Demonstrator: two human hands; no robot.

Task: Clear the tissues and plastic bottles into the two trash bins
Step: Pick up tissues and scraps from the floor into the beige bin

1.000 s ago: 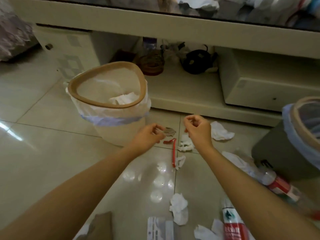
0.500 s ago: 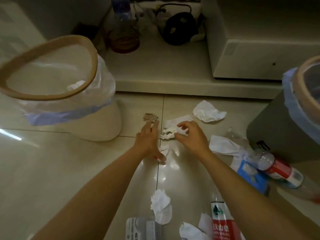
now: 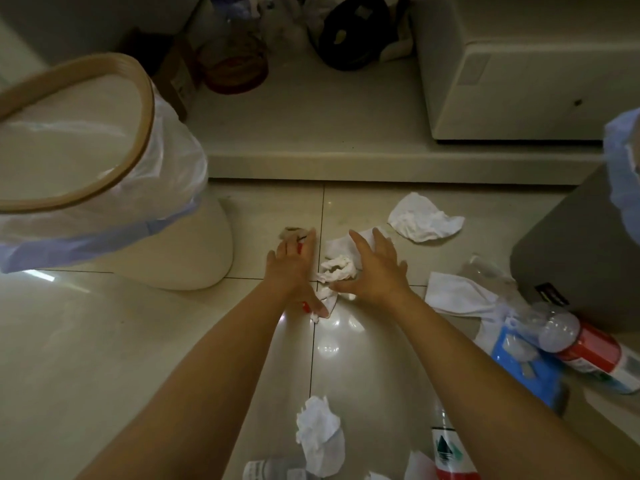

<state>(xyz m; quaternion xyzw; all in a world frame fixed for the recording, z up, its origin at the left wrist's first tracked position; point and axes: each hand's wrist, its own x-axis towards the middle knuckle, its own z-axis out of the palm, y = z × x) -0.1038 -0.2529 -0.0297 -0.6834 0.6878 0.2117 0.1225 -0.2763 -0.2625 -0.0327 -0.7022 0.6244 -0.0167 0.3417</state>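
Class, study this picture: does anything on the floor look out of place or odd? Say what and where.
Yes. Crumpled tissues lie scattered on the tiles instead of in the white bin. A red-labelled bottle lies tipped on its side by the grey bin. The left hand and right hand reach over a torn tissue.

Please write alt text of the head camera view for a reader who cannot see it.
Two bare hands, left hand and right hand, reach open over a crumpled tissue on a tiled floor. A lined white bin stands left, a grey bin right, with tissues and bottles scattered.
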